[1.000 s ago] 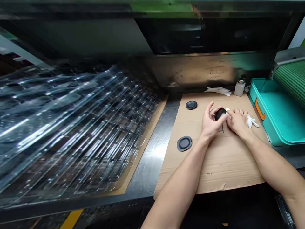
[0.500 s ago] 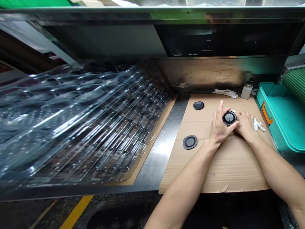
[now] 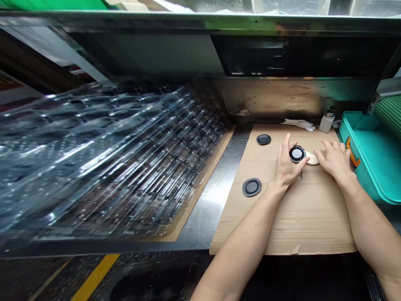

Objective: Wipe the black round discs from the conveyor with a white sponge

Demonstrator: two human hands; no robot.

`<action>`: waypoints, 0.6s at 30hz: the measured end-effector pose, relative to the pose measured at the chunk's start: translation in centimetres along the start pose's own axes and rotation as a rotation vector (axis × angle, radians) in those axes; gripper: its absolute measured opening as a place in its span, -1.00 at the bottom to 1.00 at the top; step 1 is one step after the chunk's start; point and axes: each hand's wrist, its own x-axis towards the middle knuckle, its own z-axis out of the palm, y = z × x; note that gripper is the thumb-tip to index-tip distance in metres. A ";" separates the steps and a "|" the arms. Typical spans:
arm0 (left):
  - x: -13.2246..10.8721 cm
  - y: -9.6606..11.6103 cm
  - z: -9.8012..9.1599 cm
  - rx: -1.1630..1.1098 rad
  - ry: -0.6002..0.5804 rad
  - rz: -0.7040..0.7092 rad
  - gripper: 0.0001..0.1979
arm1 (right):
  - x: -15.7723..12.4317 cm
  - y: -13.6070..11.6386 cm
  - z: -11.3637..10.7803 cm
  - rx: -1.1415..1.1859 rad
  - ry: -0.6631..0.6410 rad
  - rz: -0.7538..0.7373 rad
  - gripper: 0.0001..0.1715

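My left hand (image 3: 287, 165) grips a round black disc-shaped part (image 3: 297, 154) with a grey centre, tilted up between thumb and fingers. Just right of it lies a pale cream rounded piece (image 3: 312, 159) with a tan edge; its left side is partly covered, and its kind is unclear. My right hand (image 3: 336, 161) is open, fingers spread, its thumb close to the cream piece. Two more black discs rest on the cardboard sheet (image 3: 300, 221): a smaller-looking disc (image 3: 263, 139) farther back and a nearer disc (image 3: 251, 187) to the left of my left forearm.
Stacked clear plastic trays (image 3: 134, 167) fill the left side. A teal bin (image 3: 372, 167) with an orange latch stands at the right. Behind my hands are a white glove (image 3: 299, 124) and a small white bottle (image 3: 326, 122). A metal shelf edge (image 3: 188, 25) crosses above.
My right hand has moved right, away from the black part, and its fingers have spread. The cream piece now shows between my hands. The white glove by my right wrist is now hidden.
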 end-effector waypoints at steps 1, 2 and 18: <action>0.2 -0.1 0.0 -0.045 0.021 -0.030 0.00 | 0.1 0.3 -0.2 -0.027 -0.012 0.044 -0.31; 0.4 -0.1 0.0 -0.108 0.052 -0.075 -0.05 | 0.2 0.5 -0.3 -0.049 -0.041 0.073 -0.31; 3.5 0.0 -2.0 -1.217 0.156 -1.041 -0.50 | 0.9 1.9 -1.0 0.044 -0.256 0.092 -0.40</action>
